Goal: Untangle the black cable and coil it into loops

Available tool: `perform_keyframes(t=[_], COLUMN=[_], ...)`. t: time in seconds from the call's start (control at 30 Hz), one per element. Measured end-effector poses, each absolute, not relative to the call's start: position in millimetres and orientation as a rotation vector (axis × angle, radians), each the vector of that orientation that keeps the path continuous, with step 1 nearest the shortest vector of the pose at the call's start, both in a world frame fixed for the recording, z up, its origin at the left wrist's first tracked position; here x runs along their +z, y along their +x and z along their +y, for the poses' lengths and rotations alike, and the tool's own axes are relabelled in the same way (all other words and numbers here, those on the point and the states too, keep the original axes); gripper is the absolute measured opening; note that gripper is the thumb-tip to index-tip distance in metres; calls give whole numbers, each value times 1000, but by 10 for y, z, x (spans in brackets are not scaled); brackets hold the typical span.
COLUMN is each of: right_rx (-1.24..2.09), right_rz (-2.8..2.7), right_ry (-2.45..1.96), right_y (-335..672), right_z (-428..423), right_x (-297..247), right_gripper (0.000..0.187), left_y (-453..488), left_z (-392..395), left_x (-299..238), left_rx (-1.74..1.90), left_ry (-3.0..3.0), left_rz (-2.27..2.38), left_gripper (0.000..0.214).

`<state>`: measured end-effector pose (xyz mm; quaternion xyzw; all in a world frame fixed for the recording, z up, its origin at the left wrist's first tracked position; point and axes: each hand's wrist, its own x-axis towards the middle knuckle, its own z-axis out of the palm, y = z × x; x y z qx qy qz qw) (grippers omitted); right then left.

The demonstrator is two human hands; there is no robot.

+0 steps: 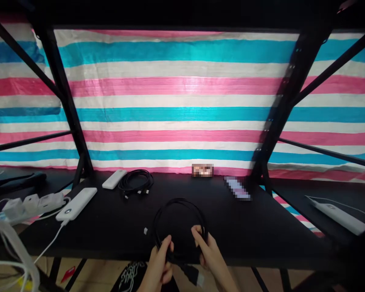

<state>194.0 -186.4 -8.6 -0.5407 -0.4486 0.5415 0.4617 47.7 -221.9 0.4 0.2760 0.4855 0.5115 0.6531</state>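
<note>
A black cable (180, 200) is wound into a round coil above the front edge of the black table. My left hand (162, 259) grips the coil's left side, thumb pressed on top. The coil's right side is pinched in my right hand (208, 249). Between my hands hangs the cable's thick black plug (191, 274), with a pale end piece. A small white piece (145, 230) lies on the table just left of the coil.
Farther back sit another coiled black cable (136, 181) and a white power bank (114, 179). A second power bank (76, 204), with a white cable plugged in, is beside a power strip (33, 206). Blurred items stand at the back right. Black metal posts (68, 109) flank the table (246, 231).
</note>
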Motion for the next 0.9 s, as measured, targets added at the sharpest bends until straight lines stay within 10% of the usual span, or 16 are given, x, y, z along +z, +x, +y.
perform_keyframes(t=[0.43, 0.9], right_rx=[1212, 1170], right_rz=[-1318, -1274], right_ry=[-1419, -1262], right_y=[1900, 1992], right_z=[463, 455], right_x=[-337, -446], right_gripper=[17, 63], left_y=[264, 191], left_z=[-331, -428], left_x=[-242, -197], left_rx=[759, 779], left_ry=[834, 931], left_rz=[1022, 814], left_gripper=[57, 44])
